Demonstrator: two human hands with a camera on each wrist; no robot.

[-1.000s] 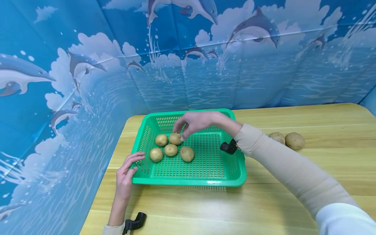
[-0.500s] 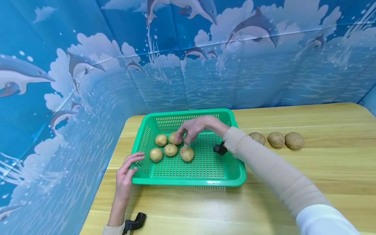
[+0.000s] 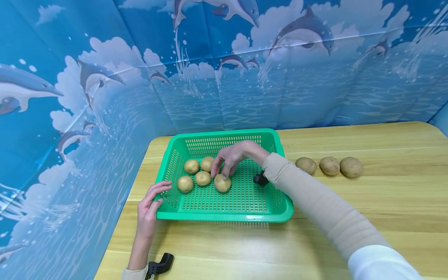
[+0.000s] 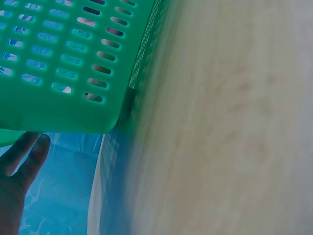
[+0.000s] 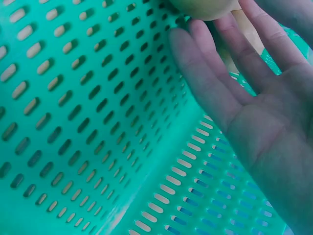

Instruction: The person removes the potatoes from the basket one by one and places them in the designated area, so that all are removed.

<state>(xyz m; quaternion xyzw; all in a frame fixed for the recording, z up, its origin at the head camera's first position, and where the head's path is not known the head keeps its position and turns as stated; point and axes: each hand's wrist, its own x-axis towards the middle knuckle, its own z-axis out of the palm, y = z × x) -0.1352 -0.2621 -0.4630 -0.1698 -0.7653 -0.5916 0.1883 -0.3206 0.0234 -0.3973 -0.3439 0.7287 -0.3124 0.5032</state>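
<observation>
A green plastic basket (image 3: pixel 224 216) holds several potatoes in its left half. My left hand (image 3: pixel 148 208) rests on its left rim near the front corner, fingers spread over the edge; from the left wrist view, two fingers (image 4: pixel 33 159) reach the rim fairly straight. My right hand (image 3: pixel 232 157) is down inside the basket, thumb at the top of the front right potato (image 3: pixel 223 184). Its other fingertips are beside the back potato (image 3: pixel 206 164). In the right wrist view the fingers (image 5: pixel 244 54) extend loosely, with a potato (image 5: pixel 205 7) right past their tips.
Three more potatoes (image 3: pixel 329 166) sit in a row on the wooden table (image 3: pixel 392 186), right of the basket. A blue dolphin-print cloth (image 3: pixel 224 101) hangs behind the table and along its left side. Black wrist devices (image 3: pixel 161 264) are on both wrists.
My right hand has left the back potato and moved down and right to the front right one. The sleeve now uncovers the leftmost potato on the table. The left hand stays put.
</observation>
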